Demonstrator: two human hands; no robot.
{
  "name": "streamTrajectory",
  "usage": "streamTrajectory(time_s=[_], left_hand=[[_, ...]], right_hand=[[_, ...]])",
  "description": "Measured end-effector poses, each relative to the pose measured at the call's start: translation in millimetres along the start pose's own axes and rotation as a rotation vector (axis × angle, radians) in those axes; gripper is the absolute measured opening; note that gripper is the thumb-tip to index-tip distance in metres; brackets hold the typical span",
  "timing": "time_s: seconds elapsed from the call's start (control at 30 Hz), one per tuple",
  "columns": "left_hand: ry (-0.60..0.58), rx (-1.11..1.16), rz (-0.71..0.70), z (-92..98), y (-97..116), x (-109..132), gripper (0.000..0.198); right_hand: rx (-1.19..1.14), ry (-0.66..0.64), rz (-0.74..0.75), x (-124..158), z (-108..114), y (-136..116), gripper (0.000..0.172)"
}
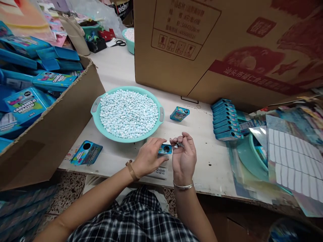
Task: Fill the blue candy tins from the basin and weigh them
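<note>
My left hand (149,156) is at the left side of a small blue tin (165,149), its thumb and fingers around the near and far edges. The tin stands on a small scale (159,172) at the table's front edge. Just right of the tin, my right hand (184,153) is palm up with curled fingers, holding a few pale blue candies (178,145). A turquoise basin (114,136) full of white and pale blue candies lies behind my left hand. Another blue tin (179,114) stands behind my right hand, and one more (86,153) is at the front left.
An open carton (63,114) of blue tins fills the left. A large cardboard box (176,64) stands at the back. To the right are a stack of tins (225,119), a turquoise bowl (246,158) and sticker sheets (294,161). Scissors (119,43) lie behind.
</note>
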State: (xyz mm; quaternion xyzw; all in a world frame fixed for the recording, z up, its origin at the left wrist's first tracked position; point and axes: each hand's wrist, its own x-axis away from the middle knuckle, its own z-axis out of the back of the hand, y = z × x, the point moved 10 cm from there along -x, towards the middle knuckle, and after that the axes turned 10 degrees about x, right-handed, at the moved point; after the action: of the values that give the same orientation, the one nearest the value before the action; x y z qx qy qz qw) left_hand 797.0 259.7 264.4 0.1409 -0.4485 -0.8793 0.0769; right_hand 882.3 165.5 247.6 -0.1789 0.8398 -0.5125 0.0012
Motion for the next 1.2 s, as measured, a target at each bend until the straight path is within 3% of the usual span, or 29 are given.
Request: streamTrajectory(time_s=[0.17, 0.5, 0.67, 0.8, 0.9, 1.03, 1.13, 1.2], left_hand=[[0.035, 0.036, 0.015, -1.5, -4.0, -1.9, 0.036], [0.042, -0.003, 0.011, -0.8, -4.5, -1.6, 0.028], [0.016, -0.036, 0.014, 0.6, -5.9, -7.7, 0.036], [-0.022, 0.048, 0.041, 8.2, -4.5, -13.4, 0.049], [0.067, 0.198, 0.088, 35.1, -1.9, -5.4, 0.049], [0.414, 0.393, 0.088, 102.3, 0.0, 33.1, 0.032], [0.637, 0.425, 0.154, 140.3, -13.0, 74.1, 0.028], [0.708, 0.403, 0.261, 150.0, -29.0, 99.3, 0.027]], right_hand=[[0.106, -0.003, 0.09, 7.0, -8.3, -2.7, 0.012], [0.207, 0.013, 0.175, 18.3, -16.6, -5.0, 0.013], [0.286, -0.01, 0.15, 21.0, -18.2, -1.2, 0.016], [0.296, 0.025, 0.234, 15.1, -9.6, -21.5, 0.015], [0.31, 0.019, 0.32, 1.4, -1.3, -47.5, 0.014], [0.448, -0.106, 0.402, -27.3, -12.0, -70.8, 0.012], [0.707, -0.374, 0.47, -42.3, -61.7, -60.4, 0.017], [0.933, -0.631, 0.566, -40.1, -111.4, -36.5, 0.024]])
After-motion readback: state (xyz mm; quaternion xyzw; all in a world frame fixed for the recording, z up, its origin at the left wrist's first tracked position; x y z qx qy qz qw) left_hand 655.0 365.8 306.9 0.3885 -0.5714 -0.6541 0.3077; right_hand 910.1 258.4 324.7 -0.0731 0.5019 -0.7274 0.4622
